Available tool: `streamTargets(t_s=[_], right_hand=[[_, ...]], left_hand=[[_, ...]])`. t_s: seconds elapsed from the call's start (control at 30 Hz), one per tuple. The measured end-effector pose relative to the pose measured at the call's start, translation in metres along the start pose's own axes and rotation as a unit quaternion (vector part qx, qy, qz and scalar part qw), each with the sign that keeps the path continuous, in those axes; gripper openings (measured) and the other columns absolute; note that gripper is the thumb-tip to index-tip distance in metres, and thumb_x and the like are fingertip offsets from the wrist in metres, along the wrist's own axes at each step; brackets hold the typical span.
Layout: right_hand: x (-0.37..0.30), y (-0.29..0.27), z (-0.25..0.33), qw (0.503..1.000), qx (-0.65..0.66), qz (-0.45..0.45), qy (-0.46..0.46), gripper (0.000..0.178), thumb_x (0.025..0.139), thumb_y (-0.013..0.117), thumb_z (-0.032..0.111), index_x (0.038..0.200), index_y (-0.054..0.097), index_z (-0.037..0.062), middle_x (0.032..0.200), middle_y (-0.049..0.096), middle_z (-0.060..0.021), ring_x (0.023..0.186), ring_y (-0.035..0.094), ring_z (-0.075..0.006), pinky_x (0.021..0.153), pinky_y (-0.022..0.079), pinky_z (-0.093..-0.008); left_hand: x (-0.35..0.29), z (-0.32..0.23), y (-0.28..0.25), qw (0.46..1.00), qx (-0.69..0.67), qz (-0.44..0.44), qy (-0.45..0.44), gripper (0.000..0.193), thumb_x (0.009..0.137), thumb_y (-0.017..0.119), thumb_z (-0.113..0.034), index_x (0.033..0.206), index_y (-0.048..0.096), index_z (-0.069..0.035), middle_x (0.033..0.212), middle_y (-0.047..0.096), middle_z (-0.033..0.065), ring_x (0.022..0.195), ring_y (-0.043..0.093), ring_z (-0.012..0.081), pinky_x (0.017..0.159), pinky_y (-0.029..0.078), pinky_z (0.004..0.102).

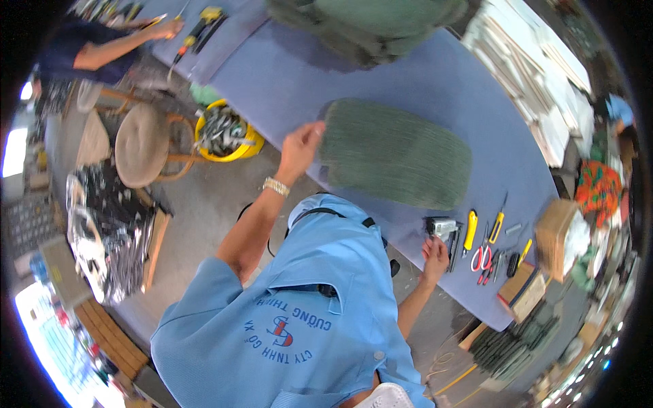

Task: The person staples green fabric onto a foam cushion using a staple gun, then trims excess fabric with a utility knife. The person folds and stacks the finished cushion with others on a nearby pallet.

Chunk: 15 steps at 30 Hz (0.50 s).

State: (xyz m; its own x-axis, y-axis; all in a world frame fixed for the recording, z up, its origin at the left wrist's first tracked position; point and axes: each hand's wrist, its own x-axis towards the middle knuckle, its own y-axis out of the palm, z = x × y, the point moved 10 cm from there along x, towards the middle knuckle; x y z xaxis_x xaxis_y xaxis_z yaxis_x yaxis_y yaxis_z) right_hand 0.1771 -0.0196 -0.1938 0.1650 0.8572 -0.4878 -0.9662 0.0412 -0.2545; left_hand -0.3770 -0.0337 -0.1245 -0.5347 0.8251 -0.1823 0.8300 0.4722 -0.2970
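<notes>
A rectangular green fabric-covered cushion (398, 153) lies on the blue-covered table in front of me. My left hand (301, 151) is at its left edge, fingers and thumb closed on the fabric there. To the right of my body, my right hand (434, 257) has its fingers curled against a silver and black staple gun (443, 226), which lies close to the table's near edge. Part of the staple gun's handle is hidden by the fingers.
Right of the staple gun lie a yellow cutter (470, 231), red-handled scissors (481, 258) and a yellow-handled screwdriver (498, 226). Green fabric (377, 27) is heaped at the table's far side. A yellow bucket (231, 155) and a round-seated chair (141, 145) stand left. Another person's hand (165, 29) works far left.
</notes>
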Motion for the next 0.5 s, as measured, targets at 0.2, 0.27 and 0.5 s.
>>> streamTargets(t_s=[0.2, 0.27, 0.5], right_hand=[[0.021, -0.035, -0.014, 0.994, -0.042, -0.023, 0.1, 0.032, 0.1, 0.068, 0.032, 0.124, 0.067, 0.0111, 0.104, 0.074, -0.0038, 0.087, 0.068, -0.0123, 0.076, 0.05, -0.0274], [0.021, -0.034, -0.007, 0.998, 0.016, -0.028, 0.061, 0.036, 0.099, 0.07, 0.031, 0.129, 0.065, 0.0102, 0.107, 0.074, -0.0049, 0.089, 0.068, -0.0132, 0.078, 0.05, -0.0273], [0.038, -0.014, -0.002, 0.993, -0.102, 0.022, -0.052, 0.044, 0.098, 0.073, 0.031, 0.134, 0.063, 0.0062, 0.111, 0.072, -0.0047, 0.094, 0.068, -0.0147, 0.079, 0.051, -0.028]], left_hand=[[0.004, 0.058, 0.014, 0.97, -0.087, 0.099, -0.204, 0.074, 0.1, 0.062, -0.053, 0.153, 0.045, -0.005, 0.141, 0.061, 0.0125, 0.112, 0.066, 0.0228, 0.084, 0.056, 0.0345], [0.006, 0.047, 0.036, 0.969, -0.078, 0.126, -0.196, 0.08, 0.099, 0.063, -0.053, 0.158, 0.037, -0.006, 0.14, 0.06, 0.0143, 0.11, 0.066, 0.0235, 0.077, 0.058, 0.0352], [0.03, -0.064, 0.058, 0.956, -0.208, 0.121, -0.168, 0.091, 0.098, 0.063, -0.035, 0.164, 0.009, -0.005, 0.118, 0.066, 0.0229, 0.066, 0.071, 0.0246, 0.041, 0.051, 0.0298]])
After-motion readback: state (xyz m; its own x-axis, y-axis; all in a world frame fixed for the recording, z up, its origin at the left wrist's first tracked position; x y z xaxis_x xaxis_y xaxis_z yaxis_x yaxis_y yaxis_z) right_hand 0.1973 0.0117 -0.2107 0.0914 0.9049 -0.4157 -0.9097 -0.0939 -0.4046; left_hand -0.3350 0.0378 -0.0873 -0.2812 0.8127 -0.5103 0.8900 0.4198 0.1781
